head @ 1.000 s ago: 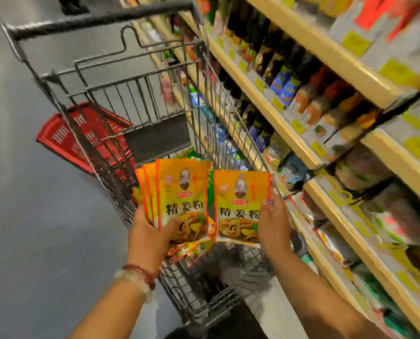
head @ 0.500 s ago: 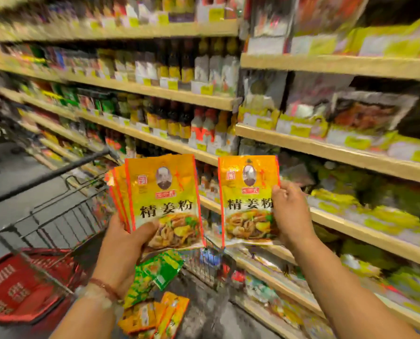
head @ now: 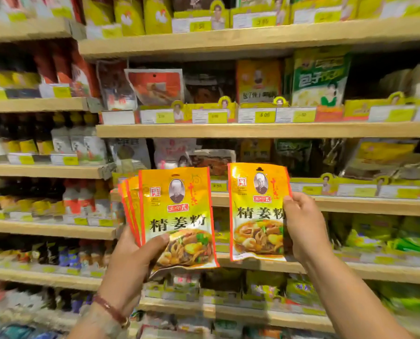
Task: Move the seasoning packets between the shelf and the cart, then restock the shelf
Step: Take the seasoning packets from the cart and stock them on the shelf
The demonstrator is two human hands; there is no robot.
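Note:
My left hand [head: 130, 263] grips a fanned stack of several orange-yellow seasoning packets [head: 177, 216] by their lower left corner, thumb across the front one. My right hand [head: 304, 226] holds a single matching seasoning packet [head: 255, 211] by its right edge. Both are raised upright in front of the wooden shelf [head: 265, 130], side by side with a narrow gap between them. The cart is out of view.
Wooden shelves fill the view, several tiers high. Bagged seasonings [head: 321, 77] with yellow price tags [head: 264, 116] stand in the middle and right bays. Bottles of sauce [head: 79, 148] line the left bay. Green packets [head: 404, 243] lie on a lower right tier.
The view has swung from the cart up to face the shelf. Both hands have risen with their packets, and the cart and red basket have left the view.

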